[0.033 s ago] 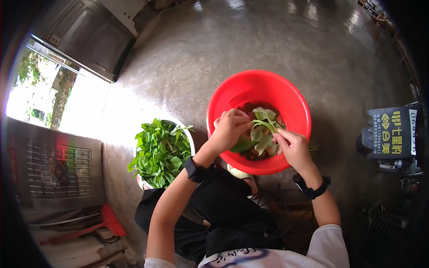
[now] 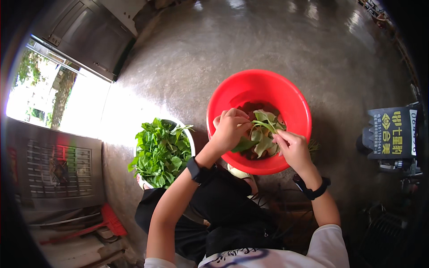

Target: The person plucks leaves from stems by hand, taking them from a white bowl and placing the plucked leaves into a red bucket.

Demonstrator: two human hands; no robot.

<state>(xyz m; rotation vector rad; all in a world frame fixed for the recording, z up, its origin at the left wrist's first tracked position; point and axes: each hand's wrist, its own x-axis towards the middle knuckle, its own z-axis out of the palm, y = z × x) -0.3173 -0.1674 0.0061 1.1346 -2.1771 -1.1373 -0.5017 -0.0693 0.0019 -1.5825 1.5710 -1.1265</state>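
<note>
Over a large red plastic basin [image 2: 258, 167] my two hands pinch a leafy green vegetable stem [image 2: 265, 124] between them. My left hand [image 2: 232, 128] closes on the stem's left part; a broad green leaf [image 2: 244, 144] shows just beneath these fingers. My right hand [image 2: 292, 146] has thumb and forefinger pressed together on the right end. Pale, limp leaves [image 2: 265, 142] lie lower down in the basin, with darker matter around them that I cannot make out. Left of the basin, a white container [image 2: 192, 140] is heaped with fresh green leaves [image 2: 163, 152].
The container and basin stand on a grey concrete floor [image 2: 178, 67]. At the lower left lies a red broom [image 2: 115, 221] by a metal door [image 2: 62, 165]. A dark vehicle part with a printed mudflap [image 2: 392, 132] is at the right. My feet [image 2: 241, 173] are close to the basin.
</note>
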